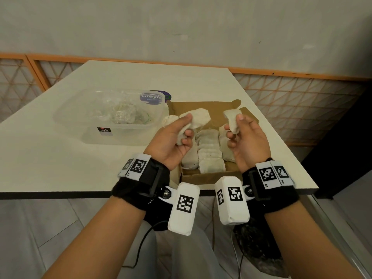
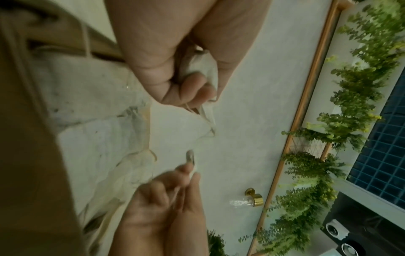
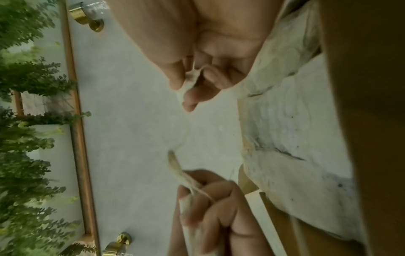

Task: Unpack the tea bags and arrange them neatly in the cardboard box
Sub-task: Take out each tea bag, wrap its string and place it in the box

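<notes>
Both hands hover over the open cardboard box (image 1: 209,175) at the table's front edge. My left hand (image 1: 186,127) grips a small bunch of white tea bags (image 1: 199,117) between thumb and curled fingers. My right hand (image 1: 235,126) pinches a single tea bag (image 1: 232,119). Inside the box, several tea bags (image 1: 210,152) lie in rows. In the left wrist view the left hand (image 2: 192,83) closes on its tea bags (image 2: 206,69) above the packed tea bags (image 2: 98,121). The right wrist view has the right hand (image 3: 192,86) pinching its tea bag (image 3: 190,81).
A clear plastic container (image 1: 124,131) with crumpled clear wrappers (image 1: 120,113) stands left of the box, a purple-labelled lid (image 1: 153,97) leaning behind it. The white table (image 1: 60,168) ends just below my wrists. An orange-framed lattice rail (image 1: 302,91) runs behind it.
</notes>
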`<action>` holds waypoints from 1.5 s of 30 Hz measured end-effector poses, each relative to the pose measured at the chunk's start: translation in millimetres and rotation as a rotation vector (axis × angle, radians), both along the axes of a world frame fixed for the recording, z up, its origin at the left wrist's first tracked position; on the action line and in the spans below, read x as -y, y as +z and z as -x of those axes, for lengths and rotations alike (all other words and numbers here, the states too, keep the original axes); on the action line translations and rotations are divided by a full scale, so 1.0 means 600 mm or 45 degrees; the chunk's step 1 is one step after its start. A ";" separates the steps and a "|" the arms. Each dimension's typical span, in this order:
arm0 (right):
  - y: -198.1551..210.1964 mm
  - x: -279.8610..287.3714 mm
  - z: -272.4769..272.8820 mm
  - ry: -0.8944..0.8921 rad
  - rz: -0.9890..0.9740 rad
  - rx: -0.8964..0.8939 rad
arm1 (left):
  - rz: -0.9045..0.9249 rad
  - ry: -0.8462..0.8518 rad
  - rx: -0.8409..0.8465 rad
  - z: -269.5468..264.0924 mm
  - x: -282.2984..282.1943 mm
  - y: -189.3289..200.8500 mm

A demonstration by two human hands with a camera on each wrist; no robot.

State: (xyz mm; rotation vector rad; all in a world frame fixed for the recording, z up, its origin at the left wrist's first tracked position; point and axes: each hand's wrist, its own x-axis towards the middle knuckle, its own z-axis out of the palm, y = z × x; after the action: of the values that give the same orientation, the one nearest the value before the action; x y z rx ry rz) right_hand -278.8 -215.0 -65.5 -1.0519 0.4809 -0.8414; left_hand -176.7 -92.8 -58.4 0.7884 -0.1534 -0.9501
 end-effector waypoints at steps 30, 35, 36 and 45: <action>0.058 -0.008 0.006 0.274 1.351 -0.460 | 0.077 -0.206 -0.176 -0.011 -0.025 -0.011; 0.052 -0.004 0.004 0.282 1.663 -0.536 | 0.111 -0.294 -0.268 -0.019 -0.027 -0.006; 0.053 -0.003 0.000 0.243 1.626 -0.497 | 0.089 -0.302 -0.252 -0.019 -0.026 -0.005; 0.095 0.021 -0.012 0.479 1.158 -0.522 | -0.325 0.143 0.577 -0.027 -0.049 0.011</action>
State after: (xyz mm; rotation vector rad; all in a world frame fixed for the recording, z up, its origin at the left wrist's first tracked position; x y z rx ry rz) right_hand -271.8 -227.3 -8.6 -2.1041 0.2050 -0.4859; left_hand -160.5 -63.5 -51.8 1.2312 -0.3823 -0.6793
